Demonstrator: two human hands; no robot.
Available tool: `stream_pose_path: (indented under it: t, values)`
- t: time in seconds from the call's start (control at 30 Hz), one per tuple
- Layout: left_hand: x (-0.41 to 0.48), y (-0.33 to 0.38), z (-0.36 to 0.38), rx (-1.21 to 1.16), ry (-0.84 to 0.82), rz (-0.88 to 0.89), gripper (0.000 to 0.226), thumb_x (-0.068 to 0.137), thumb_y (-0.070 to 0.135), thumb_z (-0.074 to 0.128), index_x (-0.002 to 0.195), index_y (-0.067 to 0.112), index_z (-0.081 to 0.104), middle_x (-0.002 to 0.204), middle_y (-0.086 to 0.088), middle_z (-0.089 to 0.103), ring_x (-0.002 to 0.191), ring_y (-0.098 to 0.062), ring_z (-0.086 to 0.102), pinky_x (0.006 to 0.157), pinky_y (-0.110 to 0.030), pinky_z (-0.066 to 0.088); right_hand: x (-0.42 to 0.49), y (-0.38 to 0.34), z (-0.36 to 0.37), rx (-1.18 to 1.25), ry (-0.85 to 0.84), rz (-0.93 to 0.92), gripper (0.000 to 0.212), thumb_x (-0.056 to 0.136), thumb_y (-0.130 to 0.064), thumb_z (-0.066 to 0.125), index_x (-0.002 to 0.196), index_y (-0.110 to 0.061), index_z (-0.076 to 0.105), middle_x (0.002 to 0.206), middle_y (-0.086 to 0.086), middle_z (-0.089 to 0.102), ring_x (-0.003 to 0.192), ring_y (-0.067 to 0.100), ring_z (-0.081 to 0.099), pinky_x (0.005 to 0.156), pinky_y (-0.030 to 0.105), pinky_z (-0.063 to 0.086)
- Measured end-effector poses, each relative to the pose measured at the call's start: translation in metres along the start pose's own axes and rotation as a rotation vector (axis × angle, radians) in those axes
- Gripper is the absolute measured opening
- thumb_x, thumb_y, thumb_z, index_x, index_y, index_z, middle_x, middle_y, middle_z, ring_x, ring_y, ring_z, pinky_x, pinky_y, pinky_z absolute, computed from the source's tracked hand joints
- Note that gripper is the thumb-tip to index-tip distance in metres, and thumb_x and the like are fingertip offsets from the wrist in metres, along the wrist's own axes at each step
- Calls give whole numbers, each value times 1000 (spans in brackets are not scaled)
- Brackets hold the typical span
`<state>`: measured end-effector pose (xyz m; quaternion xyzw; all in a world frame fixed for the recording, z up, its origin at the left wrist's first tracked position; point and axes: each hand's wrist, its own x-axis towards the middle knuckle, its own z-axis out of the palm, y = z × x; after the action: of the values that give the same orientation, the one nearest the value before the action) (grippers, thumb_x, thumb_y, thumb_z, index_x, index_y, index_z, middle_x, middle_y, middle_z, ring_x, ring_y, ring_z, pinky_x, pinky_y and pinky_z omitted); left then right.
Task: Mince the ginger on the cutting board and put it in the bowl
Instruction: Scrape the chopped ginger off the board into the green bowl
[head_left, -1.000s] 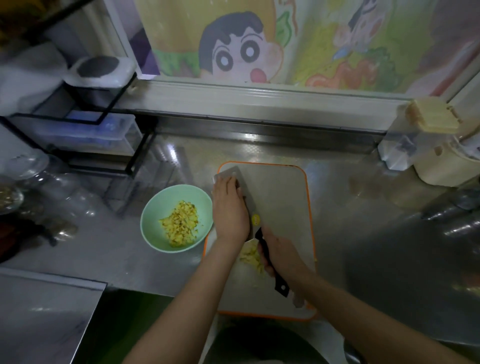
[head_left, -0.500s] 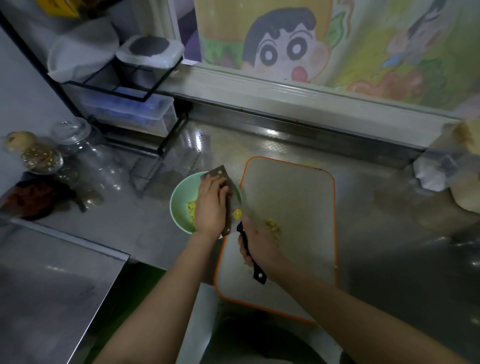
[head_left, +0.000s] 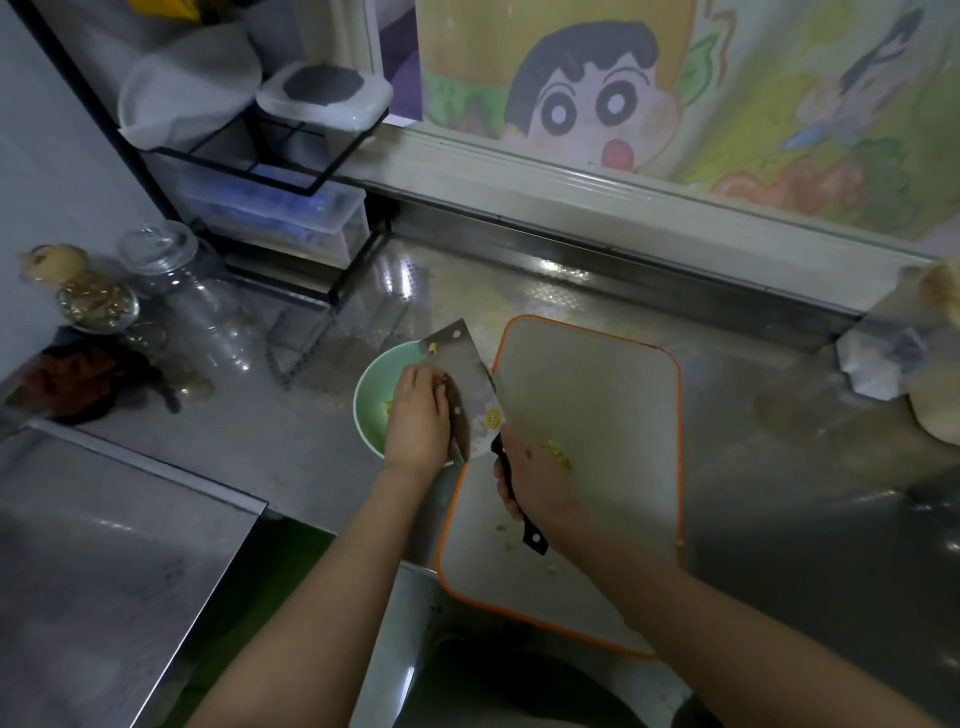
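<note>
My right hand (head_left: 535, 467) grips the black handle of a cleaver (head_left: 470, 387), whose flat blade is tilted over the green bowl (head_left: 371, 395). My left hand (head_left: 418, 421) lies against the blade's face above the bowl, fingers slightly bent and touching the steel. A little yellow minced ginger (head_left: 387, 408) shows in the bowl beside my hand; most of the bowl's inside is hidden. A few ginger bits (head_left: 556, 452) stay on the grey, orange-rimmed cutting board (head_left: 597, 415), by my right hand and near its front.
The steel counter (head_left: 291, 441) holds glass jars (head_left: 171, 291) and a dark cloth (head_left: 83, 379) at the left. A black wire rack (head_left: 291, 171) with plastic boxes stands at the back left. A crumpled bag (head_left: 883, 358) lies at the right edge.
The cleaver has been lifted off the board and carried left over the bowl, with my left hand staying on the blade. The pile of ginger near the board's front is gone.
</note>
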<state>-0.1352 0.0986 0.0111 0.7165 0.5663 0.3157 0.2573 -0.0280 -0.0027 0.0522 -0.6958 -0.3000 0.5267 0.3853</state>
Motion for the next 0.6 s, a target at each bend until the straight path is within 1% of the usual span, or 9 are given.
stream_pose_path:
  t: [0.1, 0.2, 0.27, 0.3, 0.37, 0.4, 0.47, 0.53, 0.6]
  values:
    - [0, -3, -2, 116, -4, -103, 13, 91, 3, 42, 96, 0, 54, 102, -20, 54, 94, -34, 50, 83, -41, 38, 2, -2, -6, -29, 32, -34, 54, 100, -40, 34, 58, -8, 46, 45, 3, 43, 30, 9, 34, 37, 22, 29]
    - [0, -1, -5, 114, 17, -122, 16, 91, 1, 41, 98, -1, 55, 103, -22, 54, 97, -36, 50, 88, -45, 39, 4, -6, -11, -33, 55, -68, 52, 100, -40, 36, 60, -9, 48, 47, 3, 43, 32, 10, 34, 38, 23, 29]
    - [-5, 5, -7, 18, 54, -38, 20, 92, 2, 41, 104, 0, 56, 110, -21, 55, 105, -35, 51, 95, -45, 39, 5, -8, -14, -54, 71, -70, 52, 100, -40, 36, 61, -8, 49, 48, 4, 44, 32, 9, 35, 37, 22, 30]
    - [-9, 11, -8, -23, 49, 26, 25, 93, 5, 40, 113, 1, 55, 120, -18, 54, 116, -33, 48, 102, -44, 36, 6, -8, -15, -62, 82, -64, 52, 100, -40, 35, 61, -8, 49, 48, 4, 45, 32, 9, 35, 37, 21, 31]
    - [-18, 20, -8, -28, -35, 165, 41, 96, 17, 34, 134, 3, 44, 142, -5, 38, 137, -21, 27, 116, -37, 17, 7, -10, -16, -76, 106, -60, 53, 100, -41, 35, 60, -9, 50, 48, 3, 46, 32, 9, 37, 38, 21, 32]
    - [-22, 23, -7, 21, -91, 238, 47, 97, 24, 29, 140, 5, 35, 146, 2, 26, 140, -14, 15, 117, -32, 8, 7, -11, -16, -82, 117, -62, 53, 100, -41, 34, 59, -10, 50, 47, 2, 47, 32, 8, 37, 38, 20, 32]
    - [-27, 22, -1, 139, -206, 336, 57, 96, 38, 16, 146, 10, 17, 148, 7, 4, 139, -8, 0, 115, -25, -5, 8, -14, -17, -90, 125, -66, 54, 100, -41, 34, 59, -11, 51, 47, 1, 48, 32, 7, 38, 37, 19, 33]
    - [-28, 15, 4, 213, -268, 327, 63, 92, 45, 7, 146, 13, 8, 149, 6, -4, 139, -7, -7, 114, -23, -10, 6, -15, -17, -91, 119, -64, 54, 100, -41, 34, 58, -11, 50, 46, 1, 48, 31, 7, 38, 37, 18, 33]
    - [-25, 9, 7, 255, -280, 240, 63, 94, 43, 7, 147, 10, 4, 151, 3, -6, 139, -8, -10, 113, -25, -12, 5, -16, -18, -93, 117, -54, 54, 100, -41, 34, 58, -11, 49, 46, 1, 48, 31, 6, 38, 37, 18, 33]
